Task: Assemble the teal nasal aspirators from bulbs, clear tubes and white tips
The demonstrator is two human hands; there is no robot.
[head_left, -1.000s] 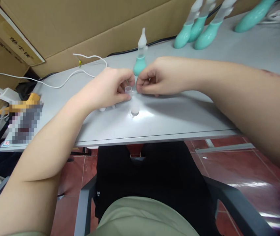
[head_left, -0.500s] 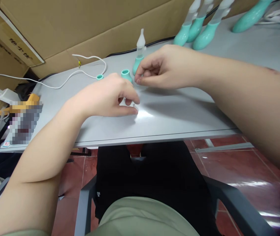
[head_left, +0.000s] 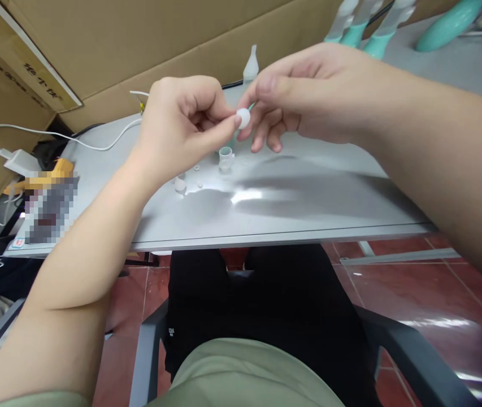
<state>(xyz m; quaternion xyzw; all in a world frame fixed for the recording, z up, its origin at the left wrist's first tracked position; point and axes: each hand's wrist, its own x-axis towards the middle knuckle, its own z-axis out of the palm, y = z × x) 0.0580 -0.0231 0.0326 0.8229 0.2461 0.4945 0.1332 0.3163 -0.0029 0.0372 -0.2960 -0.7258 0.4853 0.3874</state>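
Note:
My left hand (head_left: pixel 190 121) pinches a small round white disc (head_left: pixel 243 118) between thumb and index finger, above the table. My right hand (head_left: pixel 298 93) is close beside the disc, fingers apart; whether a fingertip touches it I cannot tell. Below the hands a short clear plastic cup-shaped piece (head_left: pixel 226 160) stands on the table. To its left lie a white tapered tip (head_left: pixel 180 184) and two tiny rings, an upper ring (head_left: pixel 197 168) and a lower ring (head_left: pixel 200 185). Behind my right hand rises the white nozzle (head_left: pixel 251 63) of a bulb aspirator, its teal bulb mostly hidden.
Several teal bulb aspirators (head_left: pixel 378 42) stand at the back right, with another teal bulb (head_left: pixel 448 27) beyond them. A white cable (head_left: pixel 100 148) and a white plug (head_left: pixel 22 163) are at the left, near a yellow object (head_left: pixel 60 169). Cardboard (head_left: pixel 160 39) walls the back edge.
My left hand has risen from the tabletop and now pinches the white disc. My right hand has moved up and its fingers have spread. The clear piece and small parts have come into view.

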